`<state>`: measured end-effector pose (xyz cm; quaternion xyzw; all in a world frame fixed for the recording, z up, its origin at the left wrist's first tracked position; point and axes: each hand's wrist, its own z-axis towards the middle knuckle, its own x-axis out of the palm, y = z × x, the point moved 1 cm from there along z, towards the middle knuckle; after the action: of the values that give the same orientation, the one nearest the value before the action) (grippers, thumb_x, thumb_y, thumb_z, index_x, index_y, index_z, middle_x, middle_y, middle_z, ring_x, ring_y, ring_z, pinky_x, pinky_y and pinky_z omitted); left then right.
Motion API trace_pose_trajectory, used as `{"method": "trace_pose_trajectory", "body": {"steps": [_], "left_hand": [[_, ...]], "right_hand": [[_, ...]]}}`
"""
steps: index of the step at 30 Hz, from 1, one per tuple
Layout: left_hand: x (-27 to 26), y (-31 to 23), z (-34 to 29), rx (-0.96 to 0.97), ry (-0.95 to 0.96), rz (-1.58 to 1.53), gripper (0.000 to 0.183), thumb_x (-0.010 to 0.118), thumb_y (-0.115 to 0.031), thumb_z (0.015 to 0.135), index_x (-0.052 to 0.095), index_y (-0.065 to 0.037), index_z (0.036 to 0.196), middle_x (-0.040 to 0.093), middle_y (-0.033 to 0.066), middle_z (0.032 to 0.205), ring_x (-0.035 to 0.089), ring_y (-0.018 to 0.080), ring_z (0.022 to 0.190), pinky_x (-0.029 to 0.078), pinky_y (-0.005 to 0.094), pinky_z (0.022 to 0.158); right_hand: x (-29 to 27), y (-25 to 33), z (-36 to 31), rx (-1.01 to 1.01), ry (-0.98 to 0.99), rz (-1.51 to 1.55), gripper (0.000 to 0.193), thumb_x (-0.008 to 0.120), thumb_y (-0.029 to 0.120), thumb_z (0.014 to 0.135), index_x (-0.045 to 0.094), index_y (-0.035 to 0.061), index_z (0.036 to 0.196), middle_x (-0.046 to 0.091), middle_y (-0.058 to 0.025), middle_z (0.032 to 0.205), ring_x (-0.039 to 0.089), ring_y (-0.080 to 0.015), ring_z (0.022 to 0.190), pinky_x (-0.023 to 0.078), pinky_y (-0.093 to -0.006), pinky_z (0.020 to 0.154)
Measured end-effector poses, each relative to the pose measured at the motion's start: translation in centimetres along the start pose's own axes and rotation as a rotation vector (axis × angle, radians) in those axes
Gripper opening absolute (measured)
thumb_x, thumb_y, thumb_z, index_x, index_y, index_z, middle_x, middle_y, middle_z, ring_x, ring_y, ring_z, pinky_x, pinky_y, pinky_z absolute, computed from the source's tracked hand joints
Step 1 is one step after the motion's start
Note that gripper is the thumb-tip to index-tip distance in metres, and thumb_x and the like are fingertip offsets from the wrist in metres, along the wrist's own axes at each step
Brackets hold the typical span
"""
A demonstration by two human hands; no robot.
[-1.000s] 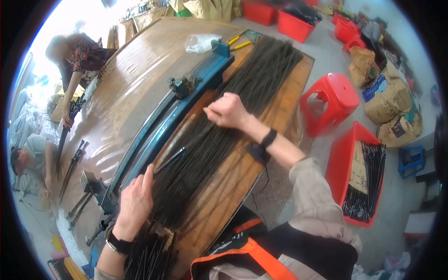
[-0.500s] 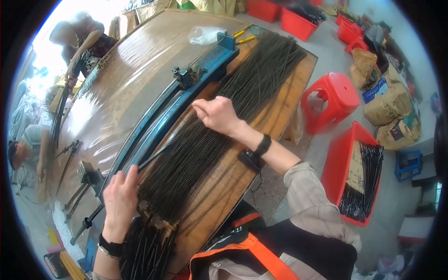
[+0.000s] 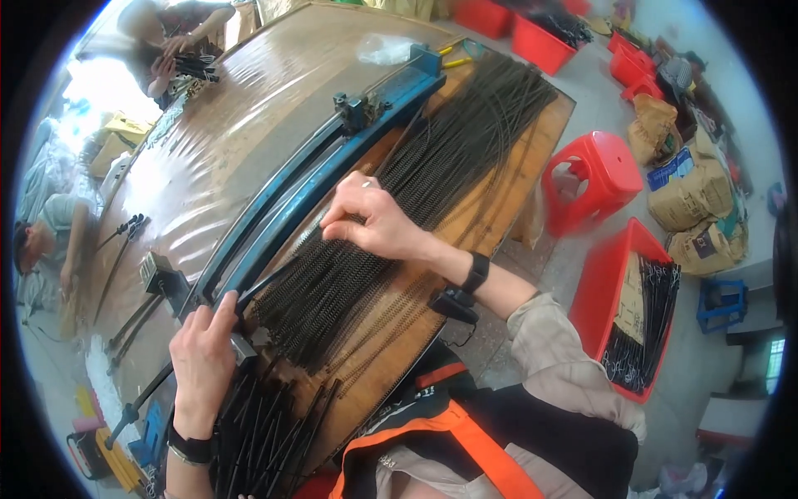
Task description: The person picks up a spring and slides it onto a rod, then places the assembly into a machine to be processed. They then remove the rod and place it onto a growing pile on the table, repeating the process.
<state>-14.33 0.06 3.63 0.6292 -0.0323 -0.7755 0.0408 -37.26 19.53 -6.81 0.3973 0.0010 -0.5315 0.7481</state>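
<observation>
My left hand (image 3: pixel 202 356) is closed round the lower end of a thin black tube (image 3: pixel 268 277) near the blue metal rail fixture (image 3: pixel 264 241). The tube slants up and right toward my right hand. My right hand (image 3: pixel 376 223) is held in a pinch above a wide heap of long dark coil springs (image 3: pixel 332 287); whatever lies between its fingers is too small or hidden to name. A clamp block (image 3: pixel 359 112) sits on the upper part of the fixture. Below my left hand lies a bundle of black tubes (image 3: pixel 262 432).
Beyond the fixture spreads a plastic-covered table (image 3: pixel 208 158), with two people working at its far left side. To the right stand a red stool (image 3: pixel 594 179) and a red bin (image 3: pixel 592 312) of black rods. Yellow-handled pliers (image 3: pixel 457 62) lie at the board's far end.
My right hand has moved slightly down and left, its fingers turning toward me. My left hand has shifted a little down and left. The far person has drawn the held rods in.
</observation>
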Motion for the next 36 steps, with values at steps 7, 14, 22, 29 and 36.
{"method": "trace_pose_trajectory", "body": {"steps": [7,14,22,29,36], "left_hand": [[-0.6,0.0,-1.9,0.004,-0.008,-0.011,0.045,0.059,0.004,0.081,0.060,-0.009,0.124,0.051,0.0101,0.077,0.055,0.0274,0.072,0.047,0.0396,0.063],[-1.2,-0.3,-3.1,0.006,-0.038,0.024,0.051,0.056,0.006,0.078,0.059,-0.008,0.127,0.051,0.0094,0.077,0.054,0.0264,0.073,0.047,0.0384,0.064],[-0.8,-1.0,-5.0,-0.063,-0.028,0.027,0.054,0.056,0.004,0.080,0.057,-0.012,0.132,0.051,0.0089,0.075,0.055,0.0263,0.070,0.047,0.0382,0.062],[0.0,-1.3,-4.7,-0.128,0.038,0.020,0.055,0.059,-0.001,0.082,0.057,-0.020,0.134,0.052,0.0066,0.074,0.056,0.0260,0.069,0.048,0.0387,0.061],[-2.6,4.3,-9.1,-0.249,-0.092,0.132,0.044,0.060,-0.004,0.088,0.058,-0.019,0.129,0.057,0.0075,0.079,0.059,0.0282,0.072,0.048,0.0397,0.062]], "right_hand": [[0.9,1.3,0.3,-0.353,-0.060,-0.255,0.021,0.072,0.034,0.085,0.073,0.0136,0.091,0.060,0.0012,0.071,0.056,-0.0152,0.071,0.043,-0.0323,0.077],[2.2,-1.1,-0.2,-0.227,0.097,-0.263,0.035,0.064,0.047,0.088,0.073,0.0148,0.098,0.058,0.0016,0.067,0.055,-0.0137,0.065,0.043,-0.0296,0.063],[-0.3,-2.3,0.3,-0.333,-0.017,-0.297,0.033,0.059,0.041,0.093,0.073,0.0124,0.100,0.056,0.0001,0.064,0.053,-0.0162,0.059,0.042,-0.0306,0.059],[3.0,3.9,-1.3,-0.132,0.099,-0.035,0.023,0.063,0.030,0.092,0.073,0.0123,0.103,0.056,-0.0020,0.066,0.053,-0.0186,0.061,0.043,-0.0331,0.062],[4.7,3.1,-0.3,-0.266,-0.055,-0.217,0.020,0.062,0.019,0.093,0.069,0.0106,0.111,0.057,-0.0064,0.071,0.054,-0.0242,0.063,0.045,-0.0356,0.067]]}}
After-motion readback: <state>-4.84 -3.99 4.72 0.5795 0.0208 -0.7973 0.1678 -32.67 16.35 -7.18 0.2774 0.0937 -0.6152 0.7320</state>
